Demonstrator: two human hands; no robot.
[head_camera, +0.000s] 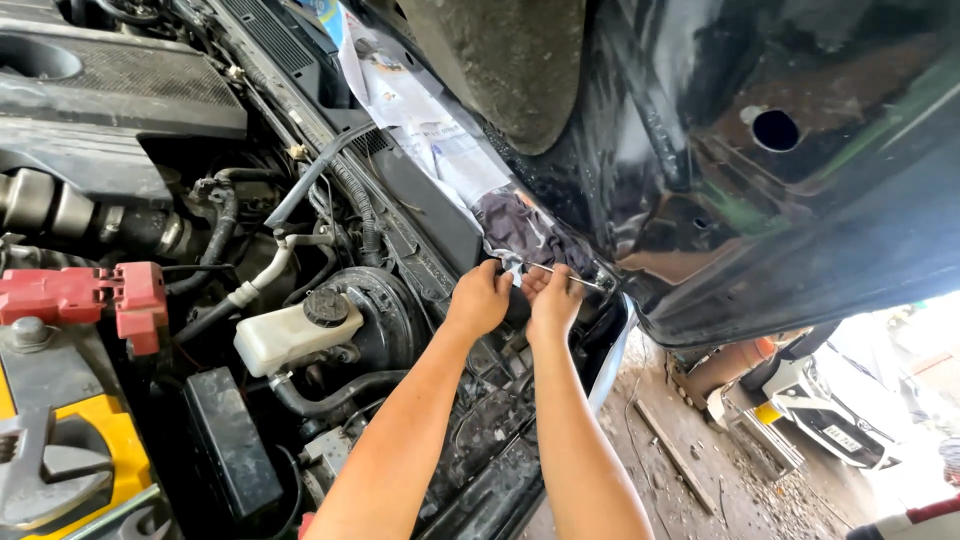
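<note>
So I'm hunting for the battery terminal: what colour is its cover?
Red: the battery terminal cover at the left edge, clearest in the head view.

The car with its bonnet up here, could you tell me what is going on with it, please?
A person leans over the open engine bay, both hands together at its rear corner by the raised bonnet. The left hand and right hand grip a thin metal tool beside a dark cloth. A white fluid reservoir sits nearby.

The single head camera looked down from close range into the engine bay (250, 300), facing the raised bonnet's (760, 150) hinge corner.
</note>
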